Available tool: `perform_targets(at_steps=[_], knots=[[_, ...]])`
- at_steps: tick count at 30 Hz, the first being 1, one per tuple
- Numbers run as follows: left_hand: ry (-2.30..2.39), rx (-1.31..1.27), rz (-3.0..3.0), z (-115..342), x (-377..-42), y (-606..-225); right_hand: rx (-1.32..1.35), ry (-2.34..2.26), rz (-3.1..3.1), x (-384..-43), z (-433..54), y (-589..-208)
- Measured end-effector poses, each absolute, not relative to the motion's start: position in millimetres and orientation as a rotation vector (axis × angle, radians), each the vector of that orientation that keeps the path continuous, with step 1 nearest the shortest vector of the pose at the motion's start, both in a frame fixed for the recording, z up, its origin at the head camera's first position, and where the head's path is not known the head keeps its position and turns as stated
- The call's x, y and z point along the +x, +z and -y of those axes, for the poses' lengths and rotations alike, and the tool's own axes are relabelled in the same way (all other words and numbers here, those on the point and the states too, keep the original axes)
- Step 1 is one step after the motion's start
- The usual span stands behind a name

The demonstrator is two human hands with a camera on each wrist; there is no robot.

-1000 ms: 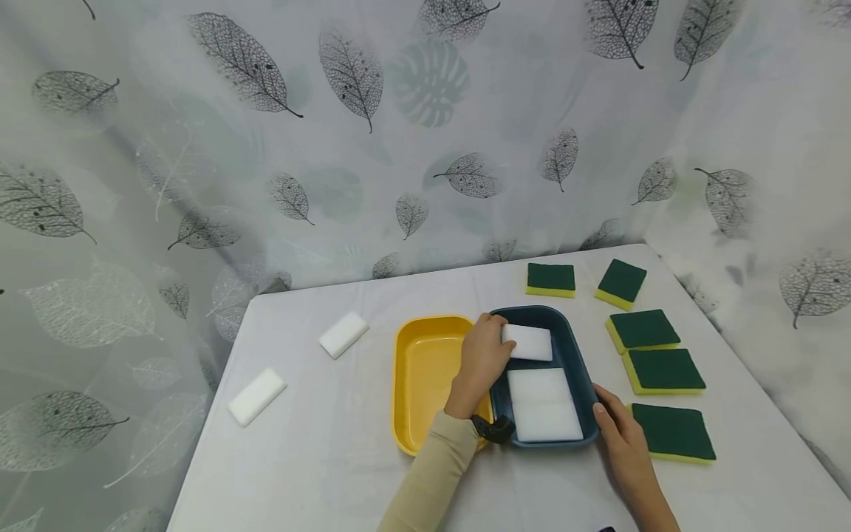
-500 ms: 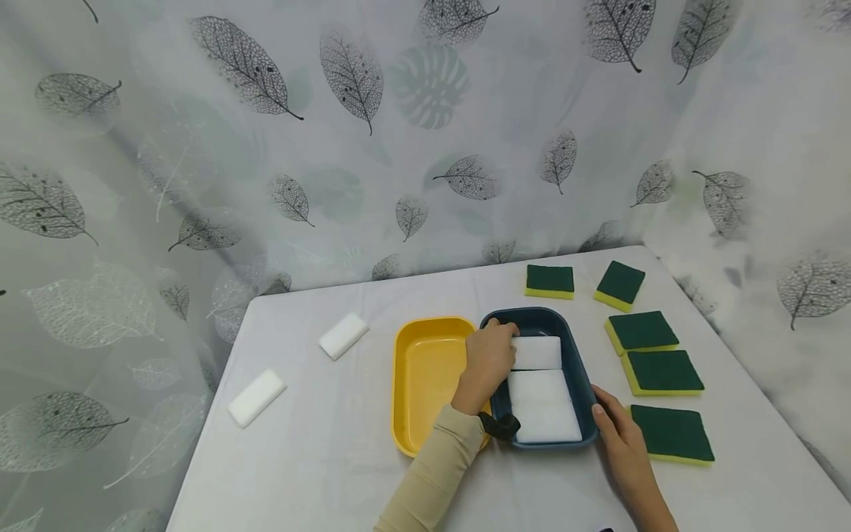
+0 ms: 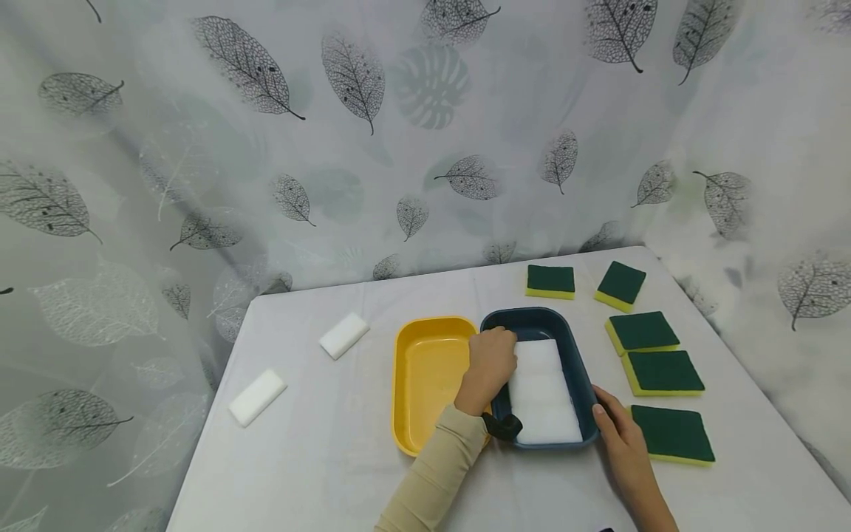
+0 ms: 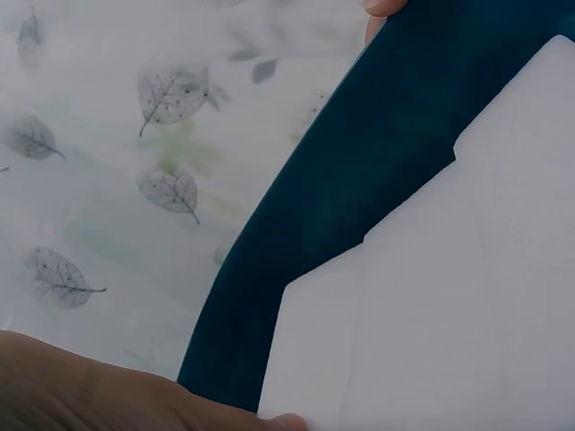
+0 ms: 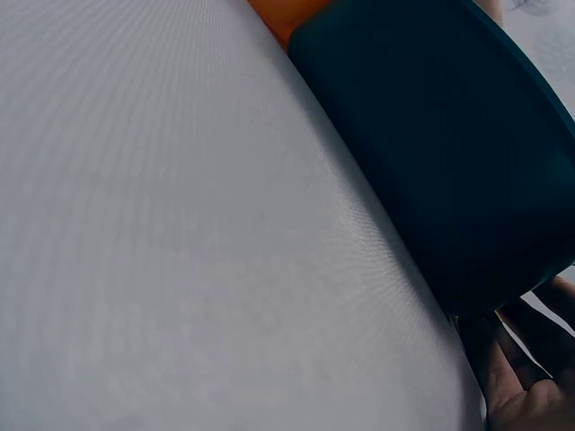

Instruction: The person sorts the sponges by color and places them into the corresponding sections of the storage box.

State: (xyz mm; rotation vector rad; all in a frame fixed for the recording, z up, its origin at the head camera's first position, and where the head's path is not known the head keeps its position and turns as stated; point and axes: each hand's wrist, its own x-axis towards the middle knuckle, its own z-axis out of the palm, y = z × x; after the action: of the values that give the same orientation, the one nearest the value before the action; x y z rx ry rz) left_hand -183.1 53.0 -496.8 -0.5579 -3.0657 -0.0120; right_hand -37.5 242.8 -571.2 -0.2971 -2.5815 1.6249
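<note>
White melamine sponges (image 3: 545,406) lie side by side in a dark blue tray (image 3: 575,340). My left hand (image 3: 490,366) reaches into the tray and holds the far white sponge (image 3: 540,357) at its left end; its fingertips are hidden. In the left wrist view, the left thumb (image 4: 287,422) lies right at that sponge's edge, and the sponges form a stepped row. At the tray's right side, my right hand (image 3: 628,447) holds the wall, thumb at the rim. The right wrist view shows its fingers (image 5: 512,386) against the tray's outer corner.
A yellow tray (image 3: 425,391) stands against the blue tray's left side, under the left forearm. Two white sponges (image 3: 343,335) lie farther left. Several green-and-yellow scouring sponges (image 3: 665,372) line the right side and back of the white-covered table (image 3: 319,458).
My left hand has brought the far white sponge toward the others, from askew to lined up against them. The right hand has stayed at the tray's side.
</note>
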Motion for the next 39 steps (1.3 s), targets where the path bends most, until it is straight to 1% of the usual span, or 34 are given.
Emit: perform_targets(at_steps=[12,19,27,39], knots=[[0.134,-0.567,3.112,-57,-182,-496,-0.326,1.62,2.595,-37,-242,-569],[0.128,-0.589,3.113,-57,-181,-495,-0.344,1.629,2.6,-36,-242,-568],[-0.111,-0.712,3.096,-45,-176,-486,-0.345,1.619,2.611,-36,-242,-566],[-0.264,-1.035,3.032,-21,-163,-466,-0.304,1.621,2.589,-38,-242,-569]])
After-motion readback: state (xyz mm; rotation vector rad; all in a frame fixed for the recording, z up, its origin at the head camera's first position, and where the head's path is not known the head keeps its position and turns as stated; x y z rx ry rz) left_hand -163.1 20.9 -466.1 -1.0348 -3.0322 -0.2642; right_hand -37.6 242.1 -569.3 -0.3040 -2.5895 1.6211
